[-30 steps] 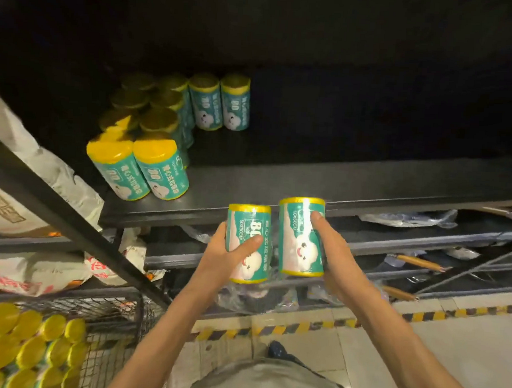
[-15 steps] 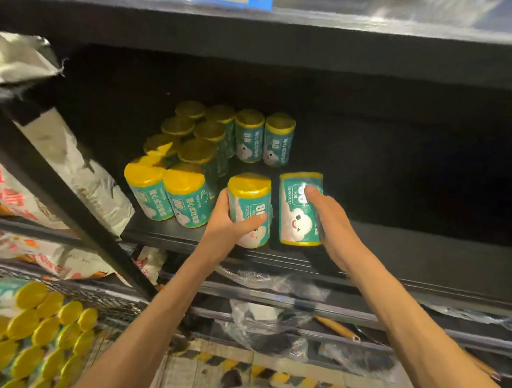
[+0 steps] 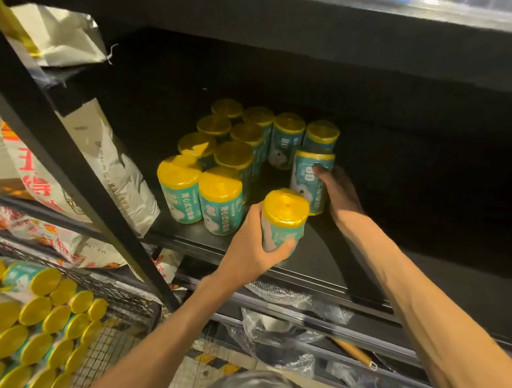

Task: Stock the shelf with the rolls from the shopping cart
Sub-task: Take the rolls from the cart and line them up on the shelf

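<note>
Left hand (image 3: 247, 252) grips a yellow-capped teal roll (image 3: 283, 219) above the black shelf (image 3: 313, 262). Right hand (image 3: 339, 195) holds another roll (image 3: 307, 178) upright beside the stocked rolls (image 3: 227, 159).

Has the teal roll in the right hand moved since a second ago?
Yes. The yellow-topped teal roll in the right hand went from below the black shelf's front edge deeper in, beside the stocked rolls.

1. I'm looking at a shop aisle: black metal shelving (image 3: 319, 265) in tiers.
2. Identical teal rolls (image 3: 221, 162) with yellow tops stand grouped on one shelf.
3. A wire shopping cart (image 3: 119, 298) at lower left holds many more.
4. Printed sacks (image 3: 110, 168) fill the neighbouring bay.
5. Yellow-black hazard tape (image 3: 210, 362) marks the tiled floor.
</note>
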